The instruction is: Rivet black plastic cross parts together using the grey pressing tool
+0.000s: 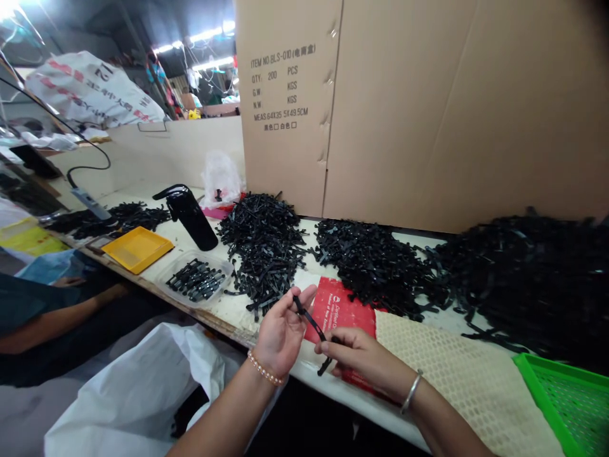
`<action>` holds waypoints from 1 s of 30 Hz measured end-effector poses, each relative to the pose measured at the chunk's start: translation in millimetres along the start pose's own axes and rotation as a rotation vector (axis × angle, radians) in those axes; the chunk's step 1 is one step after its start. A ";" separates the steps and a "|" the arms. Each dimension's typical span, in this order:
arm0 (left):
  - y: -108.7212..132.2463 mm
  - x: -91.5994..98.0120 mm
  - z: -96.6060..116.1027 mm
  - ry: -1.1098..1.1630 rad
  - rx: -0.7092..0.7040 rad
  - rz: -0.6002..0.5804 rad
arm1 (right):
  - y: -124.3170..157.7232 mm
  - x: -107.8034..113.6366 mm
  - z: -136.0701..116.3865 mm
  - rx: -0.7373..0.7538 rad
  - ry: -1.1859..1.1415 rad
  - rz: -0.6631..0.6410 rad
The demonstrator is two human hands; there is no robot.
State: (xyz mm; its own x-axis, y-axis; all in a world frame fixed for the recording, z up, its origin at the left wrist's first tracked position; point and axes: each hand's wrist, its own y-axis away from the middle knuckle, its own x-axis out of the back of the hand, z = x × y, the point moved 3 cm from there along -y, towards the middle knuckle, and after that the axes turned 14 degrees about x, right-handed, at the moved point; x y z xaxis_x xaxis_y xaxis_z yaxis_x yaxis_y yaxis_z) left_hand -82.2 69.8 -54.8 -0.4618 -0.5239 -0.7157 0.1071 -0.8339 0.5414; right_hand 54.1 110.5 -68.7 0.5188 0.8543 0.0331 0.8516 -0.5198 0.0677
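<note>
My left hand [281, 331], palm turned up, pinches the upper end of a slim black plastic strip [310, 319] with rounded ends and a slot. At the strip's lower end, the fingers of my right hand [359, 355] are closed on it. Below those fingers a short black end [325, 366] sticks out; whether it belongs to the same strip or a second one, I cannot tell. Both hands are above a red printed sheet [328, 298] at the table's front edge. Beyond them lie heaps of similar black strips [266, 244], [375, 260].
A clear tray [164, 279] of sorted strips, a yellow tray [137, 249] and a black bottle-like object [193, 219] stand left. A large carton [404, 114] walls the back. A green basket [537, 387] is right. A white sack [137, 381] hangs below; another person's arm [52, 317] is left.
</note>
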 end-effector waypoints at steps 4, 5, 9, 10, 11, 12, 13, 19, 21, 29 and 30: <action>12.8 1.6 5.1 -0.472 -0.375 -0.088 | -7.5 -0.8 -9.7 0.160 0.452 0.052; 17.4 0.2 5.0 -0.567 -0.438 -0.106 | -10.4 -1.0 -6.8 0.140 0.400 0.041; 29.4 -7.5 5.0 -0.458 -0.358 -0.223 | -24.7 5.2 15.0 -0.013 0.040 0.115; 29.9 -9.4 6.1 -0.380 -0.303 -0.258 | -27.9 7.8 18.7 -0.022 0.008 0.167; 29.3 -10.4 8.2 -0.312 -0.262 -0.276 | -30.9 9.1 21.3 -0.027 -0.016 0.189; 27.6 -10.2 11.1 -0.268 -0.235 -0.270 | -33.6 8.9 23.0 -0.035 -0.042 0.176; 24.8 -8.6 14.6 -0.253 -0.219 -0.239 | -36.3 7.5 23.7 -0.037 -0.063 0.137; 10.1 16.1 29.8 -0.274 -0.164 0.042 | -48.3 14.2 29.5 0.027 0.166 0.058; 11.2 21.9 28.5 -0.279 -0.146 0.055 | -45.9 23.4 31.6 0.003 0.104 0.136; 23.6 16.6 -16.9 -0.300 0.117 -0.038 | 16.9 33.0 6.2 0.050 -0.134 0.486; 25.5 12.3 -24.5 -0.318 0.152 -0.061 | 26.6 29.3 4.5 0.076 -0.157 0.525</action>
State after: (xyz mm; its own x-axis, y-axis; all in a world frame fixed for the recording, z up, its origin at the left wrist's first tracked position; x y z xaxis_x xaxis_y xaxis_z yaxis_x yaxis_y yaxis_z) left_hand -63.6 37.9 -60.6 -0.7168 -0.3740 -0.5885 -0.0500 -0.8142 0.5784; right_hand 92.3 121.7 -70.4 0.8750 0.4723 -0.1061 0.4758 -0.8795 0.0095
